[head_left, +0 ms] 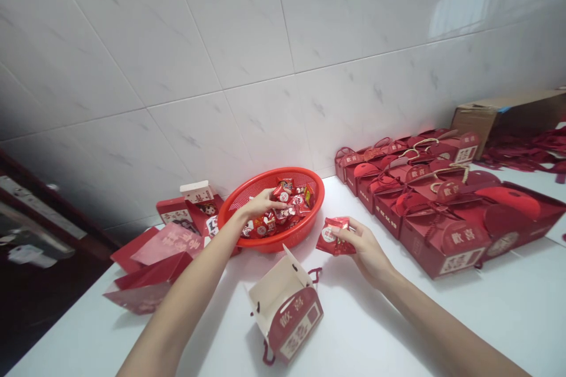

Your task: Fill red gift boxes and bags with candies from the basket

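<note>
My left hand [262, 205] reaches into a red plastic basket [321, 194], its fingers closed on a red wrapped candy [283, 193]. More wrapped candies [267, 225] in red and other colours lie loose under that hand. To the right of the basket, above the white table, my right hand [366, 250] pinches a shiny red candy packet [332, 240] with white printing; whether it is one packet or more, I cannot tell. Between my forearms stands a small red gift box [295, 321], its top open, its pale inside showing, with dark red cord at its sides.
Rows of closed red gift boxes [442, 230] stand on the right side. Behind them is a cardboard carton [475, 123] beside dark red ribbons [526, 150]. Red paper bags [152, 283] and an open red box [174, 212] sit left of the basket. A tiled wall [265, 118] rises behind the table.
</note>
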`<state>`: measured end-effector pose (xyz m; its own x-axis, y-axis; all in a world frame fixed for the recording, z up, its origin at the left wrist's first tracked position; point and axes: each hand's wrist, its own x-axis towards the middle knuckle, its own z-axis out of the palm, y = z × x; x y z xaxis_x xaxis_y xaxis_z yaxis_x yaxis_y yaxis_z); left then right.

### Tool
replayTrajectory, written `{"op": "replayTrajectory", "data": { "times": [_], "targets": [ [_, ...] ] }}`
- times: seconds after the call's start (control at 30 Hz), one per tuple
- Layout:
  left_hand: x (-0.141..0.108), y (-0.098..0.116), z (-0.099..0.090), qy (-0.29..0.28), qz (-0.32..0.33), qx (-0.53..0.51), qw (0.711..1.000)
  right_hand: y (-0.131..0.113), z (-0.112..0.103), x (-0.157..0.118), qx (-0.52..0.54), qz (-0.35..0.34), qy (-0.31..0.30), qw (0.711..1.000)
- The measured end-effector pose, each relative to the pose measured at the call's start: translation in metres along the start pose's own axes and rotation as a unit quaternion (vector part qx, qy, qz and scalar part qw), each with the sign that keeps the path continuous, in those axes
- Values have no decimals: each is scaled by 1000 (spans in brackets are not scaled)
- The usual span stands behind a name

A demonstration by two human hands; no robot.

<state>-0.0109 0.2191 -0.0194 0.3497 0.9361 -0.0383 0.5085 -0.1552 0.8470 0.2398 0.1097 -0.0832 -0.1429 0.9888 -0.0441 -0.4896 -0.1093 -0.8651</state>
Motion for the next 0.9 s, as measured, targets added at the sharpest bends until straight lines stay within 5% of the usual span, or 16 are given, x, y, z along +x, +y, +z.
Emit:
{"op": "replayTrajectory", "data": {
  "times": [0.73, 0.9],
  "targets": [
    [-16, 30, 9, 68, -12, 45, 997, 0, 2, -1, 26, 21, -6, 999],
    [-26, 33, 14, 23, -3, 49, 999, 0, 2, -1, 30, 27, 0, 999]
  ]
}}
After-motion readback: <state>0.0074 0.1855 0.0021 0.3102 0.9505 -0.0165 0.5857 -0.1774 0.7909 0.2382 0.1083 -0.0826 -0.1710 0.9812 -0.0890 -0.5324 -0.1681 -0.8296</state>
